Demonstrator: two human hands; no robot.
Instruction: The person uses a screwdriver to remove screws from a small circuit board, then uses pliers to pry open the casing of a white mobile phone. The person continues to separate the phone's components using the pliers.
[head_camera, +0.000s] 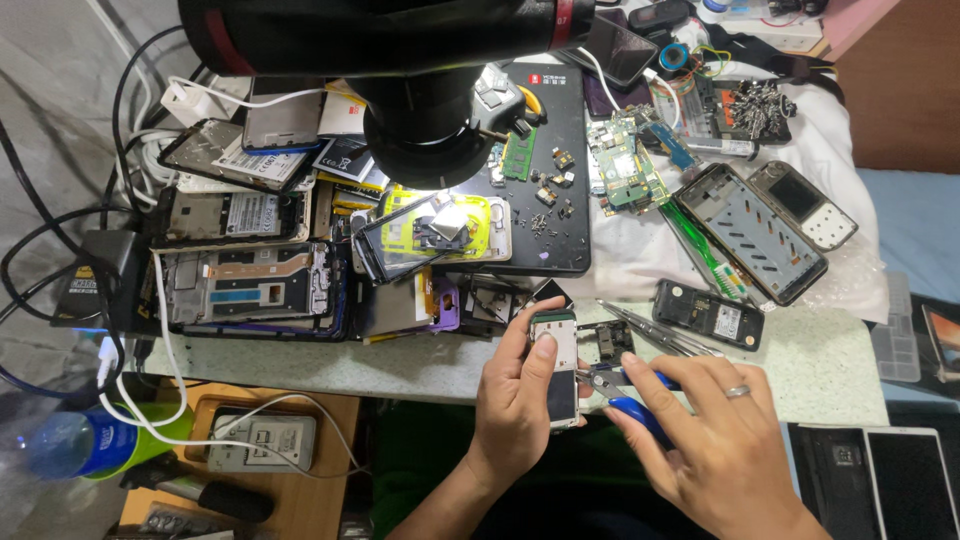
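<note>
A: Pliers (622, 392) with blue handles sit clenched in the right hand (715, 445), tips at the small phone board (556, 368) gripped by the left hand (518, 400).

B: Prying stage, I'd judge; next wants gentle leverage beside the thumb.

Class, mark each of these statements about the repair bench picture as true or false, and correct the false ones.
1. The left hand holds a small phone. True.
2. The right hand grips red-handled scissors. False: it holds blue-handled pliers.
3. The pliers' tip is at the phone's edge. True.
4. A ring sits on the right hand. True.
5. The green toothbrush lies on the floor. False: it lies on the table.
</note>
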